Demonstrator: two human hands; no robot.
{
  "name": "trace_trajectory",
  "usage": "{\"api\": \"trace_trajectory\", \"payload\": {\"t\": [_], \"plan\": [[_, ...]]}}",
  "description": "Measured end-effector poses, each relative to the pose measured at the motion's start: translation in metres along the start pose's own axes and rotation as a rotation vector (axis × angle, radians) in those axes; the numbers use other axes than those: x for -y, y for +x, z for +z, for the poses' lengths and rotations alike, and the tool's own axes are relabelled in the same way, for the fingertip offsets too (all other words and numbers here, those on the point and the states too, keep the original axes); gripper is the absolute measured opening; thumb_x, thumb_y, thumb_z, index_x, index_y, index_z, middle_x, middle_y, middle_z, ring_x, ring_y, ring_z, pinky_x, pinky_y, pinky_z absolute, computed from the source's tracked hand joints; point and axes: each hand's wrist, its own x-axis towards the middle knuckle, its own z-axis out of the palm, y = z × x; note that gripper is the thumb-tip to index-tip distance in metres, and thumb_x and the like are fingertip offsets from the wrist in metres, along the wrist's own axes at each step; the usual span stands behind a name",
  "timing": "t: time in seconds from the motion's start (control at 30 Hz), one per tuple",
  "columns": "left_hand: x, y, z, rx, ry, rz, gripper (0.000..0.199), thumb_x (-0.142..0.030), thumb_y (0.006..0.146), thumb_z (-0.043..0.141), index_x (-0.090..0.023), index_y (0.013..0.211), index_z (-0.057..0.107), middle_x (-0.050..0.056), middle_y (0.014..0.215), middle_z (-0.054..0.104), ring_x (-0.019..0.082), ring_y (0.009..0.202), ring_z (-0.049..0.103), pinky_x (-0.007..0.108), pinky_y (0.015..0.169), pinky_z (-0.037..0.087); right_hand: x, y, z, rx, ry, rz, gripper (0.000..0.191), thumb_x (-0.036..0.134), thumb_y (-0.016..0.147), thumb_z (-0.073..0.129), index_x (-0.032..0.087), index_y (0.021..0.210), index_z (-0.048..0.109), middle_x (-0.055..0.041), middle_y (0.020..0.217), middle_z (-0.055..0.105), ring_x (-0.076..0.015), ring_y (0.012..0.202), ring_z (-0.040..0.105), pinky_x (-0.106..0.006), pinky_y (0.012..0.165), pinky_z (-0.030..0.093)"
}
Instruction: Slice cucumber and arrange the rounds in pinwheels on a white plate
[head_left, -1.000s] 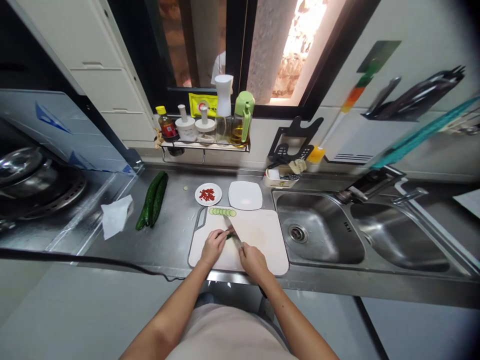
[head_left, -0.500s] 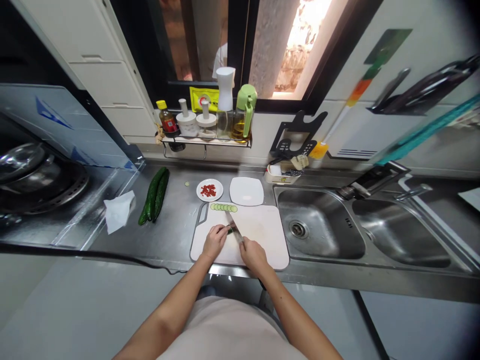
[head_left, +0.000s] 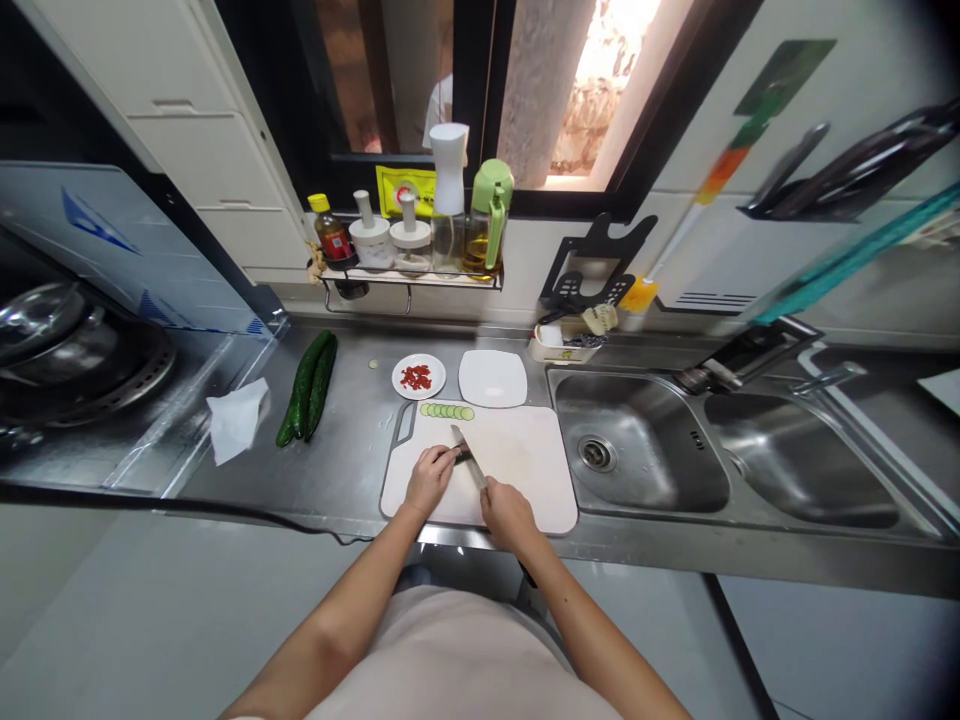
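My left hand [head_left: 430, 480] is closed on a short dark green piece of cucumber [head_left: 463, 456], pressing it to the white cutting board [head_left: 536, 465]. Most of that piece is covered by my fingers and the blade. In my right hand [head_left: 510, 513] is the handle of a knife [head_left: 472, 467], its blade slanting up and left against the cucumber piece, close to my left fingertips. A row of thin cucumber slices [head_left: 448, 411] lies overlapping near the board's far edge.
Beyond the board stand a small plate [head_left: 400, 381] of chopped red pieces and a white square plate [head_left: 493, 378]. Whole cucumbers [head_left: 311, 385] and a white paper towel [head_left: 235, 420] lie left. A double sink [head_left: 637, 440] borders the right; a condiment shelf [head_left: 420, 276] hangs behind.
The knife blade has shifted slightly at the cucumber piece and looks narrower. Both hands keep their hold, and the row of slices is the same. The view has tilted a little.
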Motion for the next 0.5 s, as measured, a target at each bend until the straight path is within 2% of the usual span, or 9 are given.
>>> {"api": "trace_trajectory", "payload": {"t": [0.2,0.5], "plan": [[0.001,0.000,0.001,-0.017,-0.008,0.006,0.027,-0.023,0.093,0.044,-0.023,0.112,0.064,0.006,0.099,0.061,0.016,0.094,0.056,0.033,0.086,0.049,-0.009,-0.010,0.002,0.049,0.000,0.008,0.027,0.024,0.093,0.035,0.016,0.105,0.057,-0.0132,0.095,0.068,-0.0208,0.090,0.064,-0.027,0.070,0.039],[0.000,0.000,0.001,-0.015,-0.001,0.014,0.028,-0.022,0.093,0.044,-0.023,0.114,0.063,0.006,0.099,0.061,0.016,0.095,0.056,0.033,0.087,0.049,-0.013,-0.007,0.006,0.025,-0.009,-0.018,0.027,0.023,0.092,0.035,0.016,0.103,0.058,-0.0130,0.094,0.069,-0.0215,0.087,0.065,-0.027,0.067,0.038]]}}
